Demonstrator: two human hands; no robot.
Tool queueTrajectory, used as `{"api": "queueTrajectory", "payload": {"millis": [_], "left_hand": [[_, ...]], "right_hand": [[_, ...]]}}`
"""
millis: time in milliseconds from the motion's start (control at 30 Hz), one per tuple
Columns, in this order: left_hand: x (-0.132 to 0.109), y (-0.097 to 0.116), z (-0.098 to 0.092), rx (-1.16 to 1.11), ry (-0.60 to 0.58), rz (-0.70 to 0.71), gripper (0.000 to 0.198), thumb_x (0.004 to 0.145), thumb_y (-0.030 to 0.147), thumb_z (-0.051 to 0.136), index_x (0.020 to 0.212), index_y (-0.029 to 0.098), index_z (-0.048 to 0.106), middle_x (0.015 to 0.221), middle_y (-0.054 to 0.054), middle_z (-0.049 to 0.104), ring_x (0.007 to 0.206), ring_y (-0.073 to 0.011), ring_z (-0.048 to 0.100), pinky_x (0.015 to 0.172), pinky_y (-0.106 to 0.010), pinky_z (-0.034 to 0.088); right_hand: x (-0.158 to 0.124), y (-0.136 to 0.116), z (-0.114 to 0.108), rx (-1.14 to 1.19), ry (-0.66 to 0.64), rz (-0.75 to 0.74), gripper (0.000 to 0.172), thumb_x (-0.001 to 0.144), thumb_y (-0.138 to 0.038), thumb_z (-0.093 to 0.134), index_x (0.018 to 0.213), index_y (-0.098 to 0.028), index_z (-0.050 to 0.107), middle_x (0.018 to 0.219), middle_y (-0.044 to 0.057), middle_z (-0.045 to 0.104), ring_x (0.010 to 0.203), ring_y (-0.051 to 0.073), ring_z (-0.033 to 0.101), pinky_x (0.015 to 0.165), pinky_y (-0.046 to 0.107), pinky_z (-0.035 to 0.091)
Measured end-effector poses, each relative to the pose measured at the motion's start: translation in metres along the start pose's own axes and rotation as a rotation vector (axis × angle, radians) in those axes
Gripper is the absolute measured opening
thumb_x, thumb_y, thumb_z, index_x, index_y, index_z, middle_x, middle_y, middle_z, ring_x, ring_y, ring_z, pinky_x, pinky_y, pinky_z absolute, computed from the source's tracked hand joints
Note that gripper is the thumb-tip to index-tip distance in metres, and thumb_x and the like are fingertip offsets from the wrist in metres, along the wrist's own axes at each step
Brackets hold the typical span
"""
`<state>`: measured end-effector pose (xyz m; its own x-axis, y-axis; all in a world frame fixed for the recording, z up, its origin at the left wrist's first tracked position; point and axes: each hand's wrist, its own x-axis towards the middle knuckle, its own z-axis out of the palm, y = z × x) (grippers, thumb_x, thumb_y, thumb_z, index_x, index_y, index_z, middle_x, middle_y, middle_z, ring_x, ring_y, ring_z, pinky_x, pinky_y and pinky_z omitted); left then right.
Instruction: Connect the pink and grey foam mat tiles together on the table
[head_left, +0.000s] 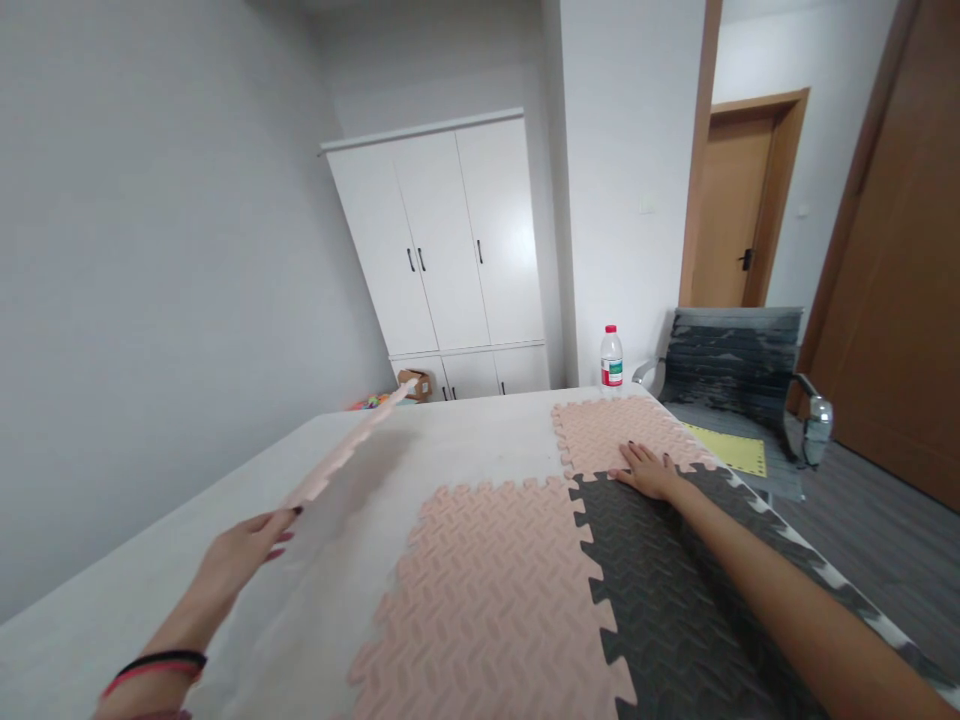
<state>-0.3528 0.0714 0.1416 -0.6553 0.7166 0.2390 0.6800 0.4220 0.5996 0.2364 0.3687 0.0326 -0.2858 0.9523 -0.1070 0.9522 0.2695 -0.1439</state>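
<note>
The left hand (240,555) grips the near corner of a lifted pink foam tile (345,450), thumb and fingers closed on it. The tile is seen almost edge-on. It slopes up and away from the hand over the left half of the counter (465,440), clear of the surface, and its far end points toward the wardrobe (450,250). A black band and a red band (161,665) sit on the left wrist.

The right hand (649,470) lies flat with its fingers stretched out and holds nothing. It presses down where the dark grey tile (675,600) meets the far pink tile (615,430), with the fingertips on the pink one. A near pink tile (487,590) lies flat beside the dark grey one, and their toothed edges are locked together. These three tiles form a joined patch on the right half of the counter, well apart from the lifted tile, with bare counter between them.

A water bottle (612,357) with a red cap stands just past the counter's far edge. To its right is a grey office chair (735,380) with a yellow foam piece (731,450) on its seat. A brown door (727,210) shows beyond the chair.
</note>
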Motion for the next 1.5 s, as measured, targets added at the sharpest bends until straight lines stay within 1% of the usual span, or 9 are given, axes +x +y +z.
{"api": "queueTrajectory", "payload": {"millis": [133, 267, 367, 433, 700, 867, 1067, 1267, 1500], "left_hand": [[0.014, 0.052, 0.064, -0.163, -0.182, 0.200, 0.063, 0.074, 0.056, 0.048, 0.118, 0.013, 0.055, 0.119, -0.012, 0.063, 0.100, -0.0227, 0.063, 0.087, -0.034, 0.052], [0.017, 0.096, 0.123, -0.247, -0.337, 0.414, 0.060, 0.074, 0.052, 0.052, 0.125, 0.021, 0.049, 0.137, -0.008, 0.050, 0.110, -0.0209, 0.058, 0.097, -0.035, 0.046], [0.023, 0.112, 0.153, -0.246, -0.438, 0.495, 0.058, 0.071, 0.050, 0.057, 0.120, 0.020, 0.052, 0.139, -0.010, 0.046, 0.117, -0.0231, 0.053, 0.099, -0.036, 0.045], [0.031, 0.112, 0.164, -0.225, -0.485, 0.506, 0.059, 0.070, 0.049, 0.057, 0.121, 0.018, 0.051, 0.139, -0.011, 0.047, 0.119, -0.0238, 0.052, 0.100, -0.037, 0.043], [0.059, 0.075, 0.166, -0.086, -0.550, 0.455, 0.073, 0.066, 0.051, 0.057, 0.128, 0.014, 0.045, 0.141, -0.015, 0.043, 0.122, -0.0265, 0.048, 0.105, -0.042, 0.038], [0.067, 0.068, 0.174, -0.029, -0.531, 0.512, 0.073, 0.071, 0.049, 0.052, 0.134, 0.015, 0.038, 0.143, -0.013, 0.040, 0.127, -0.0242, 0.043, 0.107, -0.039, 0.036], [0.081, 0.079, 0.187, 0.149, -0.495, 0.578, 0.065, 0.076, 0.045, 0.059, 0.130, 0.014, 0.042, 0.140, -0.014, 0.041, 0.130, -0.0268, 0.038, 0.110, -0.047, 0.029], [0.084, 0.102, 0.193, 0.352, -0.502, 0.553, 0.045, 0.084, 0.045, 0.057, 0.121, 0.019, 0.052, 0.131, -0.009, 0.050, 0.118, -0.0253, 0.048, 0.101, -0.050, 0.038], [0.080, 0.119, 0.193, 0.481, -0.499, 0.508, 0.044, 0.085, 0.042, 0.057, 0.122, 0.019, 0.051, 0.130, -0.009, 0.050, 0.116, -0.0249, 0.050, 0.097, -0.050, 0.042]], "right_hand": [[-0.003, -0.002, -0.003, 0.011, 0.000, -0.007, 0.083, 0.084, -0.071, 0.017, 0.150, -0.022, 0.012, 0.155, 0.004, 0.007, 0.142, 0.026, 0.004, 0.109, 0.061, 0.008], [-0.006, -0.003, -0.006, 0.031, -0.004, -0.006, 0.083, 0.084, -0.071, 0.017, 0.150, -0.021, 0.012, 0.156, 0.004, 0.006, 0.142, 0.026, 0.003, 0.109, 0.061, 0.006], [-0.006, -0.002, -0.008, 0.046, -0.008, -0.005, 0.085, 0.083, -0.074, 0.017, 0.150, -0.021, 0.012, 0.156, 0.004, 0.006, 0.142, 0.026, 0.003, 0.110, 0.060, 0.005], [-0.005, -0.002, -0.008, 0.052, -0.014, -0.005, 0.087, 0.082, -0.076, 0.017, 0.150, -0.022, 0.011, 0.156, 0.004, 0.006, 0.142, 0.026, 0.003, 0.110, 0.060, 0.005], [-0.005, -0.002, -0.009, 0.064, -0.025, -0.004, 0.087, 0.082, -0.076, 0.018, 0.150, -0.024, 0.010, 0.156, 0.004, 0.005, 0.142, 0.027, 0.001, 0.110, 0.059, 0.002], [-0.005, -0.002, -0.009, 0.068, -0.026, -0.003, 0.086, 0.082, -0.075, 0.019, 0.150, -0.024, 0.010, 0.156, 0.005, 0.005, 0.142, 0.027, 0.001, 0.110, 0.059, 0.002], [-0.004, -0.001, -0.009, 0.076, -0.024, -0.005, 0.086, 0.082, -0.075, 0.018, 0.150, -0.023, 0.010, 0.156, 0.004, 0.005, 0.142, 0.027, 0.002, 0.110, 0.059, 0.002], [-0.004, 0.000, -0.009, 0.084, -0.021, -0.003, 0.086, 0.082, -0.074, 0.019, 0.150, -0.023, 0.009, 0.156, 0.004, 0.005, 0.142, 0.026, 0.002, 0.110, 0.058, 0.001], [-0.004, 0.000, -0.010, 0.087, -0.025, -0.003, 0.085, 0.082, -0.075, 0.020, 0.150, -0.025, 0.010, 0.156, 0.004, 0.005, 0.142, 0.028, 0.000, 0.110, 0.058, 0.001]]}}
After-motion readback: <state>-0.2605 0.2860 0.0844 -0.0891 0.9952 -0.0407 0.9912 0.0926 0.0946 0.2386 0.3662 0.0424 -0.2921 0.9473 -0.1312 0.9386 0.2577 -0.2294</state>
